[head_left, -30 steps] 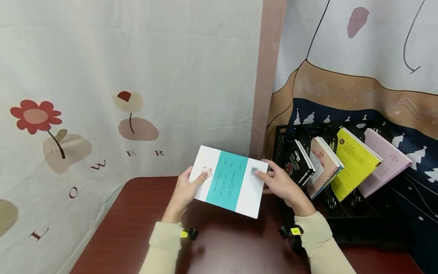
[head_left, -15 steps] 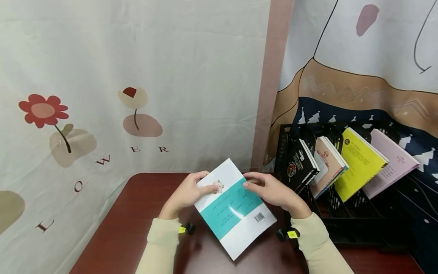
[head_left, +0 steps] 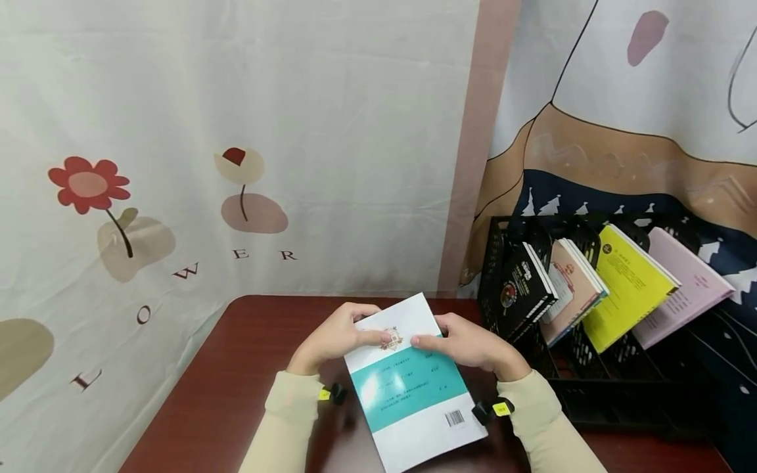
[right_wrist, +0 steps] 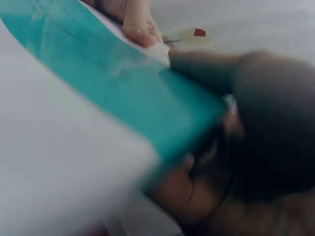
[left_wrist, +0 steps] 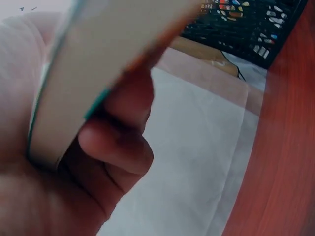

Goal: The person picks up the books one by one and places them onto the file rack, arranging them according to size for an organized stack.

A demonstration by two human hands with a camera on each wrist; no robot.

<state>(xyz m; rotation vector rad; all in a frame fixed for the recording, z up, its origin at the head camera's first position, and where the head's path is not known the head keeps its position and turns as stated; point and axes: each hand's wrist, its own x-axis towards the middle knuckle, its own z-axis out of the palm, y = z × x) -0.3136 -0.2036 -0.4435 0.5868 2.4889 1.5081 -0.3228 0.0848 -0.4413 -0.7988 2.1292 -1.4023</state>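
Observation:
A white book (head_left: 408, 387) with a broad teal band, a small emblem and a barcode is held tilted above the table. My left hand (head_left: 340, 336) grips its upper left edge, thumb on the cover near the emblem. On the upper right edge, my right hand (head_left: 473, 343) pinches the book, its thumb lying on the cover. In the left wrist view, curled fingers (left_wrist: 118, 147) support the book's underside and its thick page edge (left_wrist: 113, 44) shows. The right wrist view is blurred, with the teal band (right_wrist: 123, 88) crossing it.
A black rack (head_left: 597, 394) stands at the right. In it lean black books (head_left: 520, 292), beige books (head_left: 570, 282), a yellow book (head_left: 629, 286) and a pink book (head_left: 683, 289). Behind the red-brown table (head_left: 248, 368) hangs a printed curtain (head_left: 355, 144).
The book has turned from lying crosswise to nearly lengthwise, its barcode end now toward me. My right hand has shifted from the barcode end to near the emblem end; both hands are closer together.

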